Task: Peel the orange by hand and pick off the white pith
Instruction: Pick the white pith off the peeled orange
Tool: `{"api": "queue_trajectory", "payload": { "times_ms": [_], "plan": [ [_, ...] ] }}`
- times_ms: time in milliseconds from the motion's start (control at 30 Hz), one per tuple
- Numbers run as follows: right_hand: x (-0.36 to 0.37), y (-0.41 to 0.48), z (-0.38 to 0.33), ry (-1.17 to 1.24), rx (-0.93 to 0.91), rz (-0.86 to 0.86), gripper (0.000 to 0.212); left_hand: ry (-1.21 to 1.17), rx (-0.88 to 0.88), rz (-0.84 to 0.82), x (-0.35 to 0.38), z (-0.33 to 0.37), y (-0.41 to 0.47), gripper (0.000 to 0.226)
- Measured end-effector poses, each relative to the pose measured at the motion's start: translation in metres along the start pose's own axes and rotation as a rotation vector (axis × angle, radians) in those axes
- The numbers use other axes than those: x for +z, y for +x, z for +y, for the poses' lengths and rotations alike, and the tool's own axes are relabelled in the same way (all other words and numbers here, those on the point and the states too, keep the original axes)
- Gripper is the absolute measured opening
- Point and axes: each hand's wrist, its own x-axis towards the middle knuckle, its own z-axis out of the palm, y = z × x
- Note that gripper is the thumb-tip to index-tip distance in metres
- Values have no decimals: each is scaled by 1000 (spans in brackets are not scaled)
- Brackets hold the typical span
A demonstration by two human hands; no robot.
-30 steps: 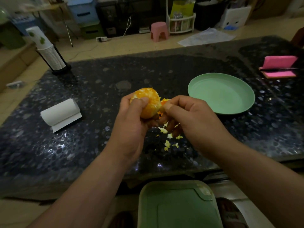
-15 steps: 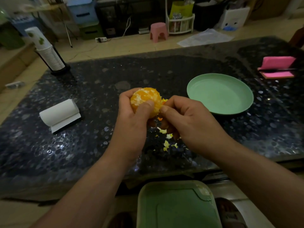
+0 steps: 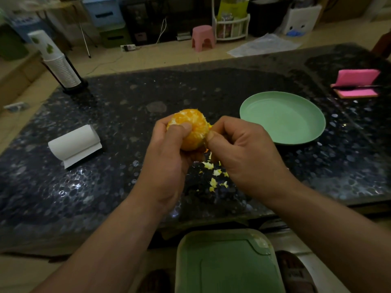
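Left of the left hand [image 3: 167,166]: paper roll [image 3: 74,144] lying on the worktop [image 3: 127,115], cup stack [image 3: 57,64] beyond it.

Left hand grasps the orange [image 3: 191,130], thumb across the near face, fingers wrapped behind. The fruit sits at that hand's fingertips, held above the worktop. The faces I can see are stripped of peel and flecked with white pith. It is near round, with no useful long axis.

Right hand [image 3: 247,157] touches the fruit's right flank. Thumb and forefinger are clenched in a pinch on a scrap [image 3: 208,126] there; peel or pith, I cannot tell.

Judgement: the orange lies directly left of the working right hand, so the pull should run rightward, away from the fruit, with the left hand bracing and turning it.

Loose bits [image 3: 215,174] lie on the worktop beneath and between the hands. Right of the right hand: green plate [image 3: 306,136], near; pink block [image 3: 357,83] well beyond.
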Motion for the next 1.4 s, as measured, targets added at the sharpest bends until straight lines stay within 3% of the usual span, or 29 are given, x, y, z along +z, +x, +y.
{"api": "queue_trajectory", "payload": {
  "times_ms": [500,633,800,967,1167,1300,1400],
  "plan": [
    [0,0,0,-38,20,24,25,-78,-18,-21,-4,6,0,52],
    [-2,-2,1,-47,60,-13,11,-62,-7,-12,-5,5,0,54],
    [-2,-2,-5,-32,41,1,7,95,35,-13,-7,3,0,37],
    [-3,-2,-6,-91,33,27,6,295,115,-12,-8,2,-2,40],
    [-2,-2,-1,-211,-6,71,20,518,253,-28,-9,0,-9,38],
    [0,-2,-1,-162,-32,83,25,519,246,-33,-6,0,-11,42],
    [0,-2,-2,-107,-35,76,23,389,155,-36,-3,1,-11,38]
  ]
}}
